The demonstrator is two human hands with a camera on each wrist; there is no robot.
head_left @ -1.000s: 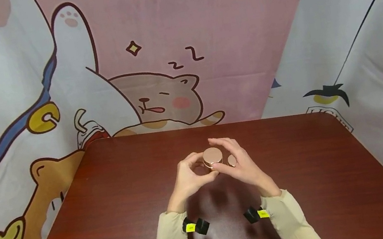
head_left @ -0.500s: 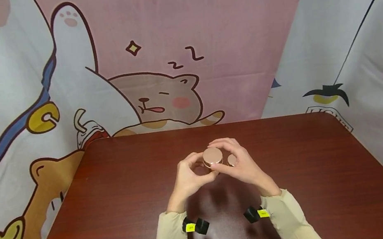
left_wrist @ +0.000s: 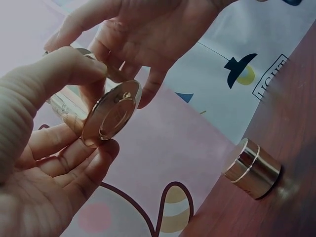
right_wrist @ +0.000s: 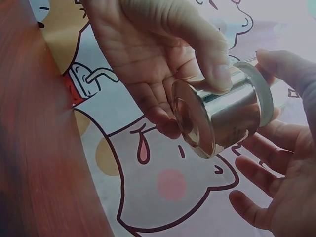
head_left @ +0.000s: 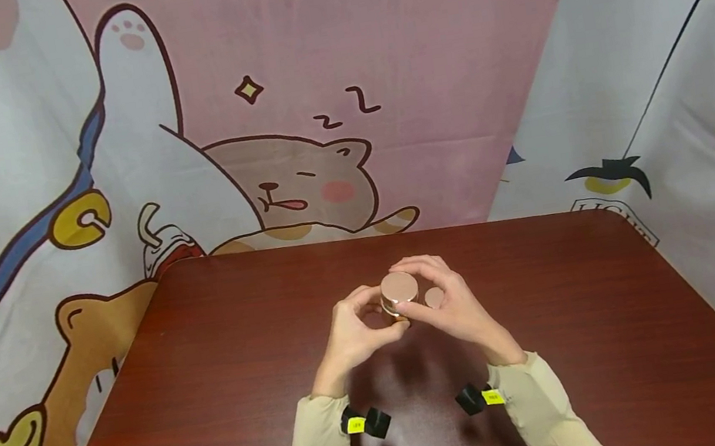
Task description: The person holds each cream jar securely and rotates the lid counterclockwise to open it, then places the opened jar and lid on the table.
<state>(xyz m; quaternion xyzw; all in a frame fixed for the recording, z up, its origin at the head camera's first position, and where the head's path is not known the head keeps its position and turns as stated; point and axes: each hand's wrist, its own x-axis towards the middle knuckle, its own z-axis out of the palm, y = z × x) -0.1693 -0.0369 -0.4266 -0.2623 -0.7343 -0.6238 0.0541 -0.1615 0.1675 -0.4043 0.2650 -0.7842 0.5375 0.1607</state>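
Observation:
Both hands hold a shiny gold metal cylinder [right_wrist: 232, 116] above the table. It has a wide flange [left_wrist: 112, 114] at its lower end and a flat, round, lid-like top [head_left: 399, 287]. My left hand [head_left: 355, 329] grips the body near the flange, its thumb pressed on the side. Around the top end, my right hand [head_left: 449, 303] pinches with thumb and fingertips. Whether the top is apart from the body, I cannot tell. A second gold cylinder [left_wrist: 253, 168] stands upright on the table behind the right hand, partly covered in the head view.
The dark reddish-brown table [head_left: 231, 399] ends at a cartoon-printed cloth [head_left: 430, 63] hung behind it. Small black cameras [head_left: 378, 422] with yellow labels sit at both wrists, over the cream sleeves [head_left: 315, 440].
The cylinder's round top has shifted slightly up and right, with more gold showing beneath it. The right hand has moved a little with it; the left hand is almost still.

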